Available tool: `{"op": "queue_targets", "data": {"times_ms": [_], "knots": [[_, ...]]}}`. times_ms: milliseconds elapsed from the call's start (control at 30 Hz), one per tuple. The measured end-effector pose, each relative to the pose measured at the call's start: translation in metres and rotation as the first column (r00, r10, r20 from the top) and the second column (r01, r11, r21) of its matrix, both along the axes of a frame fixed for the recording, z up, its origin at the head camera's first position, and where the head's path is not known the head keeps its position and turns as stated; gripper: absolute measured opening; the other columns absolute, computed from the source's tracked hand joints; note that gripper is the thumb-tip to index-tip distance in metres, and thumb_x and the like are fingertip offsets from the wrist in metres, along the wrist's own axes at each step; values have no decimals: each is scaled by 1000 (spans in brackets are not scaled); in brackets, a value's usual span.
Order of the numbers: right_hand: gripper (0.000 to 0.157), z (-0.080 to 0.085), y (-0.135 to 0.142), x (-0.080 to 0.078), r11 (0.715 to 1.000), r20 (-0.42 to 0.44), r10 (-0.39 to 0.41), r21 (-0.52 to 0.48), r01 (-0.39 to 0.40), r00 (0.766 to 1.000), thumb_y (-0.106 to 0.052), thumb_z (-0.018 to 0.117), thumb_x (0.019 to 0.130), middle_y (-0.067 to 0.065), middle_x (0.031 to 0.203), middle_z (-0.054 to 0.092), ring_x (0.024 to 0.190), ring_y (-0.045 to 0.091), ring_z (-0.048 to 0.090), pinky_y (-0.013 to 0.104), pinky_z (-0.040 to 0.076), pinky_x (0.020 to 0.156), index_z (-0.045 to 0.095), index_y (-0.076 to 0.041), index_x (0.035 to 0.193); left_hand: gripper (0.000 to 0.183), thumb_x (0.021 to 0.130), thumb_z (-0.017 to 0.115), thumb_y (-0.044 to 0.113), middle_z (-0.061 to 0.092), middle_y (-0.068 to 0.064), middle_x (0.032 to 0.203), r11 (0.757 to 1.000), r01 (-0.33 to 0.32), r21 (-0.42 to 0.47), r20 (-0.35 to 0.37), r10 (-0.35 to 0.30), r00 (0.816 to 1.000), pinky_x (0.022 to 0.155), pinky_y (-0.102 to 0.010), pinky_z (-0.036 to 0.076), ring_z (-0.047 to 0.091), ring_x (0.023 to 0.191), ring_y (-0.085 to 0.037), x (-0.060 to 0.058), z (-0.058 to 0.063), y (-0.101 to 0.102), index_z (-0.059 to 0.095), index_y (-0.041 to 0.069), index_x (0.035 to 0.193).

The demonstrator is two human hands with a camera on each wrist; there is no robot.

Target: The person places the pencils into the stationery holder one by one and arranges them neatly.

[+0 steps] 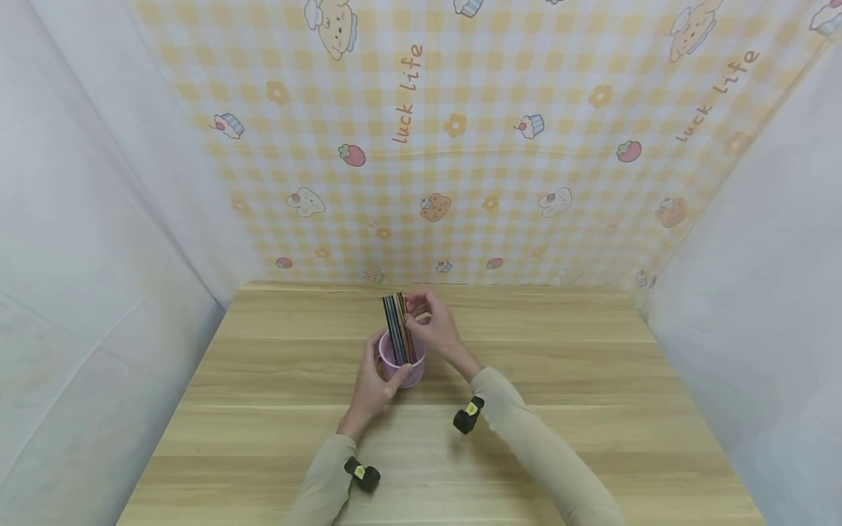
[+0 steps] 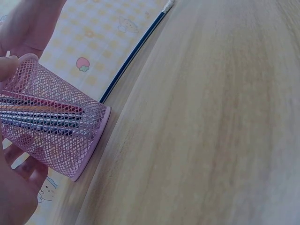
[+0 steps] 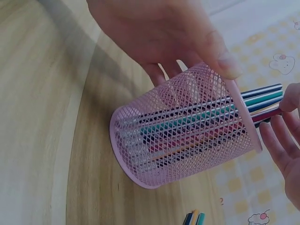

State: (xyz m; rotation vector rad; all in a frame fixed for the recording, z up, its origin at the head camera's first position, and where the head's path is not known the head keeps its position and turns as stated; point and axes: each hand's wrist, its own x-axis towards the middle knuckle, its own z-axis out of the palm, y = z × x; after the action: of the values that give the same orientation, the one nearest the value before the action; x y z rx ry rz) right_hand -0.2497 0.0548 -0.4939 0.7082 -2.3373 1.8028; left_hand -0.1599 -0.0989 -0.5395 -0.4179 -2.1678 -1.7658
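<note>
In the head view, my left hand (image 1: 371, 391) grips a pink mesh pencil cup (image 1: 411, 375), fingers round its left side and thumb at the near rim. A bundle of pencils (image 1: 395, 329) stands in the cup, leaning against its wall. At the upper ends of the bundle, my right hand (image 1: 435, 326) pinches a pencil between thumb and fingers. The right wrist view shows a red pencil (image 3: 267, 114) by those fingertips, beside dark, green and yellow ones. Through the mesh, the lower ends of the pencils are visible near the cup's base.
A dark blue pencil (image 2: 133, 54) with a whitish end lies on the table (image 2: 211, 117) beyond the cup. Several pencil ends (image 3: 193, 218) show near the lower edge of the right wrist view. A yellow checked cloth (image 1: 493, 168) hangs behind the table, with white sheets at both sides.
</note>
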Motion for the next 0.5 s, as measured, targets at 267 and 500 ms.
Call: {"op": "queue_targets", "data": {"times_ms": [267,500], "knots": [[28,-7,5,-8,999,-52,-27,46,29,998,4,68,89,20,101,69,89,29,68,29,64,74,61,3,116,78,84,78,-1,50,-37,140,1000,1,-3,-3,-1,1000,108,-64,46,54,127,-50,0,-1,-1,33,-17,145],[28,-7,18,-21,991,-69,-49,118,56,996,-1,68,92,16,101,69,90,24,67,24,62,74,61,5,118,78,83,78,-1,50,-38,139,1000,1,-8,-3,-1,1000,108,-64,46,54,126,-52,0,0,-1,33,-18,144]]}}
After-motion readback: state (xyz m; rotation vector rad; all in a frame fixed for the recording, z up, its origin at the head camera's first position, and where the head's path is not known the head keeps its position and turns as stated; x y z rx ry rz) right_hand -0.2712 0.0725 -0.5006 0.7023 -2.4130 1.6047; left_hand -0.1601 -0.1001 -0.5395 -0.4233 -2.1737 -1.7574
